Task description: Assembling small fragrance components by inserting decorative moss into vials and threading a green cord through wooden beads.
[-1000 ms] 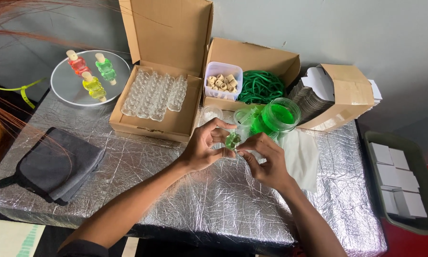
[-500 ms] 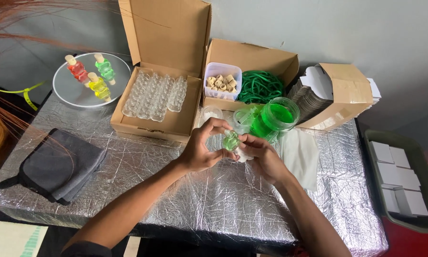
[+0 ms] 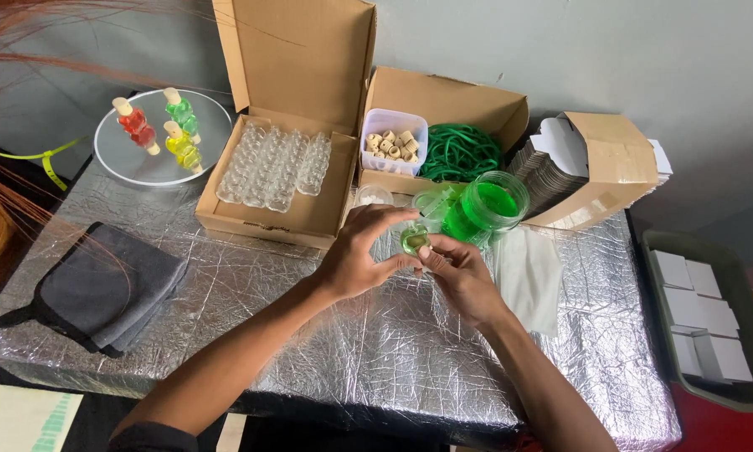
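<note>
Both hands are together over the middle of the table (image 3: pixel 251 285), and between them is one small glass bottle (image 3: pixel 413 240) with green liquid in it. Left hand (image 3: pixel 361 255) is curled around it from the left side, fingers closed on the glass, and right hand (image 3: pixel 458 272) pinches it from the right with thumb and fingertips up near its top. So both are clamped on the same little bottle, held just above the foil-covered surface, right in front of the jar of green liquid (image 3: pixel 485 205).

Only the head view here, so going around it: the open cardboard box of empty clear bottles (image 3: pixel 272 167) sits behind my left hand, the white tub of corks (image 3: pixel 393 144) is behind that to the right, with a tangle of green cord (image 3: pixel 460 151) next to it. Three finished-looking bottles, red, green and yellow (image 3: pixel 154 125), lie corked on a round mirror tray (image 3: pixel 125 159) far left. Grey folded cloth (image 3: pixel 100 289) near the left edge, white cloth (image 3: pixel 531 276) by my right wrist.

Looks to me like the bottle is filled and I'm at the closing stage. Can't tell if a cork is already in. If not, the next move needs one from the tub, keeping the bottle upright.
</note>
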